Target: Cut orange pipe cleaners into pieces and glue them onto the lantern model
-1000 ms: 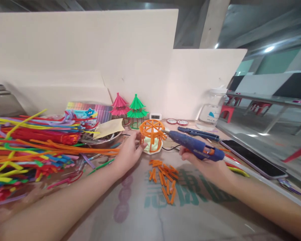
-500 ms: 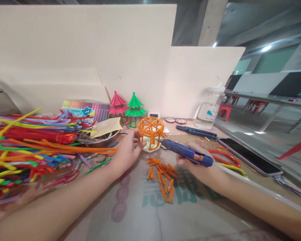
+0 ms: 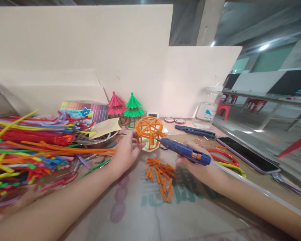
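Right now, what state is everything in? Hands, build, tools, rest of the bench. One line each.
Left hand: holding the orange frame's left side
Right hand: gripping the glue gun
Orange frame: upright, roof spokes uncovered
Glue gun: nozzle at frame, contact unclear
Orange strips: loose, piled
Pink pagoda: standing
Green pagoda: standing
Bottle: upright, lid on
Phone: flat, screen dark

Your blue plastic pistol-shaped glue gun (image 3: 185, 150) looks smooth with a slight sheen, while that orange wheel-topped pipe-cleaner frame (image 3: 151, 136) is totally matt. Your flat black slab phone (image 3: 248, 155) has a pretty glossy screen, btw.
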`<state>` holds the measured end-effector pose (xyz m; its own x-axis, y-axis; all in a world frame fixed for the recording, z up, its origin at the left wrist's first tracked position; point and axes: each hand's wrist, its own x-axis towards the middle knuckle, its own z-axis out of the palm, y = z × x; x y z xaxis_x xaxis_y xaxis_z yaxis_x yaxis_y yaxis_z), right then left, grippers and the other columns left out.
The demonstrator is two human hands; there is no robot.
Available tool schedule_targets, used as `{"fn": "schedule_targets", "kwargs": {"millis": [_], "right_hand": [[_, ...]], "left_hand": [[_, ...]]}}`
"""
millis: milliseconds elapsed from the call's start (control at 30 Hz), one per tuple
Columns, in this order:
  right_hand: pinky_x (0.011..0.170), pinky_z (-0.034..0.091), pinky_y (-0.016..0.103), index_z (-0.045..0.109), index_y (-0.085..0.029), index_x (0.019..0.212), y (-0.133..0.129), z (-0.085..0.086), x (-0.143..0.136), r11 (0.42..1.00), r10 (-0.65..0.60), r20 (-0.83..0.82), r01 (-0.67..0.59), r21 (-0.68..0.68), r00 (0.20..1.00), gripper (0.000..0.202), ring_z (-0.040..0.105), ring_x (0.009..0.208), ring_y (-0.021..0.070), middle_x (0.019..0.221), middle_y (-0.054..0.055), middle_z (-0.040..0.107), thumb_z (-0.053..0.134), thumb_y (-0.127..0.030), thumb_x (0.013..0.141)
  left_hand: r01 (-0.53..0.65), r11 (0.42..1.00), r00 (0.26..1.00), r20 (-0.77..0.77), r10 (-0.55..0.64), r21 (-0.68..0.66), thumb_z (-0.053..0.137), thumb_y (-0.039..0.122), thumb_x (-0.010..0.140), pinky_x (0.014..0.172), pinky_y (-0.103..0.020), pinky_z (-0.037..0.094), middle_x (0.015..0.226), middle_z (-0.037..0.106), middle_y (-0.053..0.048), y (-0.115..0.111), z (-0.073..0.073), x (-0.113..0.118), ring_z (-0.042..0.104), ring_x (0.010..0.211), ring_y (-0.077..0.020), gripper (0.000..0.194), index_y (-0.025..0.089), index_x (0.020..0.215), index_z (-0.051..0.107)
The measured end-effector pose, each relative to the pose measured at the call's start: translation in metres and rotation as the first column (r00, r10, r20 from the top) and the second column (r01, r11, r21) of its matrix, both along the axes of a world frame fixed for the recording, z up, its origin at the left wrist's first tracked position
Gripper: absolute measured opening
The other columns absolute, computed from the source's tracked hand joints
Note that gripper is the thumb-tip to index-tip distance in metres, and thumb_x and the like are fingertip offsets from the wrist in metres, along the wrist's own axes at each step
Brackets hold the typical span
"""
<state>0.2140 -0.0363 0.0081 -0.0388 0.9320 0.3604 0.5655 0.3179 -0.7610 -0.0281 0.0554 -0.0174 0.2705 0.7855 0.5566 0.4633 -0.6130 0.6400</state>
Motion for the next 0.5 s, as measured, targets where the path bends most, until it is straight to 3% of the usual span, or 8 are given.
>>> {"fn": "schedule_targets", "kwargs": {"millis": [500], "right_hand": [[0.050,0.038,0.027,0.049,-0.024,0.065,0.0005,-0.0011,-0.0001,0.994,-0.050,0.014,0.049,0.100,0.999,0.026,0.048,0.054,0.0156,0.056,-0.003,0.053,0.066,-0.042,0.071]], "left_hand": [[0.017,1.000,1.000,0.024,-0.017,0.003,0.063,0.034,0.084,0.088,-0.041,0.053,0.115,0.060,-0.012,-0.0019,0.0011,0.0005,0.062,0.102,-0.0242,0.038,0.020,0.117,0.053]]}}
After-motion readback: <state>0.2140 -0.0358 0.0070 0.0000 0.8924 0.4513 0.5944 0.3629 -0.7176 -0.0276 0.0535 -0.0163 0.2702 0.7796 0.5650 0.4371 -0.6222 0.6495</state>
